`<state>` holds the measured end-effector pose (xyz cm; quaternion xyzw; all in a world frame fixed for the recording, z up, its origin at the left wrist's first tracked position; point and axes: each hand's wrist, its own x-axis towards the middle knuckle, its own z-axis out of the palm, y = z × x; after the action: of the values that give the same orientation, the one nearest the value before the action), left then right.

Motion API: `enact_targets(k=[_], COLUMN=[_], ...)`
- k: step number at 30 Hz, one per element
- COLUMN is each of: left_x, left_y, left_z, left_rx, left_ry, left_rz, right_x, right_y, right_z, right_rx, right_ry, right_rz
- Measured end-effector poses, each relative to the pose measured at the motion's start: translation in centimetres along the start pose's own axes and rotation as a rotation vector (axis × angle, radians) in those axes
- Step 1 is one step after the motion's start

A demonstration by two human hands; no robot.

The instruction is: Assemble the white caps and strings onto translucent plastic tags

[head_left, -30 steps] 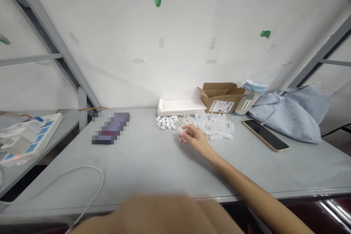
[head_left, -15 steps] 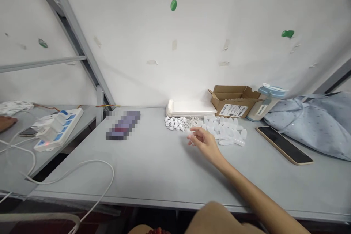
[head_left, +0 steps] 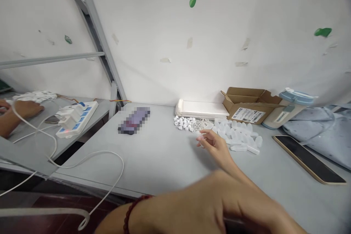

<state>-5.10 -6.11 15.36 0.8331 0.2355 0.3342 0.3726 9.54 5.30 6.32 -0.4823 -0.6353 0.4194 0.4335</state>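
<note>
My right hand [head_left: 215, 145] reaches out over the grey table [head_left: 153, 153], its fingers pinched on a small clear plastic tube [head_left: 200, 137]. It hovers just in front of a heap of white caps [head_left: 183, 122] and a heap of similar clear tubes [head_left: 238, 135], with thin white loops [head_left: 203, 124] between them. My left hand [head_left: 219, 204] crosses the bottom of the view, close to the camera and blurred; a red bracelet [head_left: 131, 208] circles its wrist. Its fingers are smeared.
Against the wall stand a stack of white trays [head_left: 201, 109], an open cardboard box [head_left: 248, 104] and a blue-lidded cup [head_left: 290, 106]. A phone [head_left: 308, 159] and blue cloth bag [head_left: 326, 131] lie right. A power strip [head_left: 76, 119], white cable [head_left: 90, 157] and another person's hand [head_left: 23, 109] are left.
The view has swung left, shifting everything rightward. My right hand keeps its pinch on the tube by the heaps. My left arm has risen into the foreground.
</note>
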Motion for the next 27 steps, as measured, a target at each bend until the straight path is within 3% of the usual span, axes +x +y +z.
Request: enact_targets(k=[4,7,9,13,18,27], left_x=[4.0,4.1,3.2,1.6,1.8,2.0], left_y=[-7.6,-13.5,-15.4,-14.7,-13.0,-13.4], left_z=[-2.8,-4.6,-5.1,-4.1,-2.1,-2.2], left_rx=[0.329,0.497,0.556,0.603,0.702,0.771], left_ry=[0.116,0.223,0.24,0.206,0.108,0.133], left_rz=[-0.02,-0.058,-0.061,-0.011,-0.017,-0.089], right_x=[0.1,0.1,0.0,-0.1,-0.1,-0.3], right_y=[-0.2,-0.1,0.0,0.0,0.3,0.6], right_z=[0.1,0.4,0.6,1.0,1.3,1.7], right_rx=[-0.012,-0.026,-0.013,0.05,0.076,0.094], right_ry=[0.012,0.026,0.029,0.025,0.011,-0.006], right_rz=[-0.044,-0.002,0.034,0.048,0.033,0.03])
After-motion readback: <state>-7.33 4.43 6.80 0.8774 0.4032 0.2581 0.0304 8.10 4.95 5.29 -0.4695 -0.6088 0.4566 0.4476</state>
